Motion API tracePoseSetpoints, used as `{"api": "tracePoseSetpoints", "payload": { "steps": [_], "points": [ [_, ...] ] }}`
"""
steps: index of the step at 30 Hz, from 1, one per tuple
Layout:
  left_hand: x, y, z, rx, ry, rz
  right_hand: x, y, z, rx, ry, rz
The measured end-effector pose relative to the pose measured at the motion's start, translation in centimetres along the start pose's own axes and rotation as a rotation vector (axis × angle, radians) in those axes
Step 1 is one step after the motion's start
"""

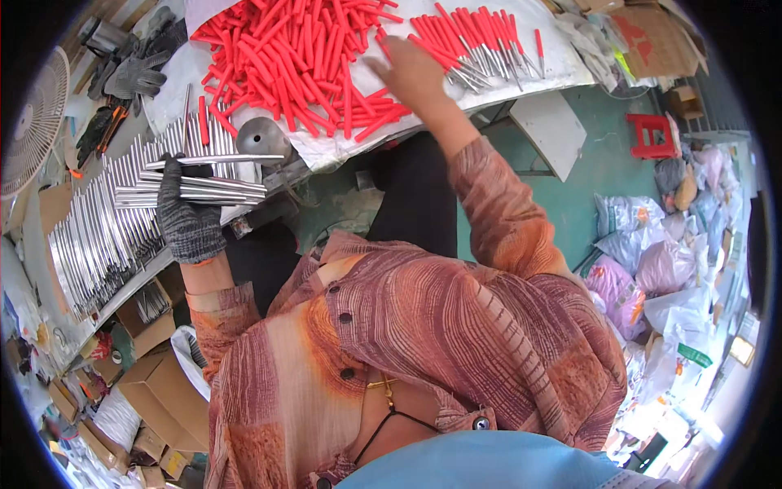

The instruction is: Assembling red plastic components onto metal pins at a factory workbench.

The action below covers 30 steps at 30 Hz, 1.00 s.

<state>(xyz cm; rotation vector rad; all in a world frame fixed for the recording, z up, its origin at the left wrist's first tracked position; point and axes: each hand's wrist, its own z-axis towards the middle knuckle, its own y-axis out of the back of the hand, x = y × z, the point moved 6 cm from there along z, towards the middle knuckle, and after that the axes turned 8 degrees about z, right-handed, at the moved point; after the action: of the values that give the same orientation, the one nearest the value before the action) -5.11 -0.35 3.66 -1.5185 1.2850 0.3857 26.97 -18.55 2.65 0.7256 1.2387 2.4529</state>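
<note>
My left hand [186, 216], in a grey knit glove, is closed around a bundle of metal rods [232, 189] that point to the right. One rod lies apart above the others, across the front of a round metal disc [262, 137]. At the far side, my bare right hand [414, 77] reaches over the right edge of a large heap of red tubes [305, 61]. Its thumb and forefinger are apart, with a red tube close by the fingertips; the other fingers are partly hidden. Right of it lies a row of metal rods with red sleeves [481, 41].
Many bare metal rods [106, 228] lie along the left of the table. A fan [34, 122], dark gloves [134, 77] and orange-handled pliers [112, 126] are further left. Cardboard boxes [167, 395] stand below; a red stool [653, 136] and plastic bags [627, 220] are right.
</note>
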Motion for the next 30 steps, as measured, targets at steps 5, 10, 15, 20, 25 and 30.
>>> {"api": "tracePoseSetpoints", "payload": {
  "steps": [5, 10, 15, 20, 25, 30],
  "points": [
    [-1.5, -0.1, -0.3, -0.05, -0.161, 0.093, 5.5, -3.7, -3.2, 0.476, -0.238, 0.234],
    [-2.7, -3.1, -2.1, -0.065, -0.52, 0.528, 4.2, -1.0, -2.0, 0.26, -0.236, 0.39],
    [-2.1, -2.9, -0.6, 0.206, -0.415, 0.022, 12.3, 5.2, 1.2, -0.151, -0.452, 1.839],
    [-0.4, -7.9, -4.4, 0.205, -0.57, 0.574, 14.4, 8.1, 2.7, -0.008, -0.413, 1.872],
    [0.4, -7.9, -4.3, 0.197, -0.377, 0.596, 15.4, 8.3, 3.1, -0.035, -0.317, 1.861],
    [0.6, -8.0, -3.8, 0.257, -0.412, 0.626, 17.9, 9.5, 3.2, -0.088, -0.055, 1.792]
  ]
}}
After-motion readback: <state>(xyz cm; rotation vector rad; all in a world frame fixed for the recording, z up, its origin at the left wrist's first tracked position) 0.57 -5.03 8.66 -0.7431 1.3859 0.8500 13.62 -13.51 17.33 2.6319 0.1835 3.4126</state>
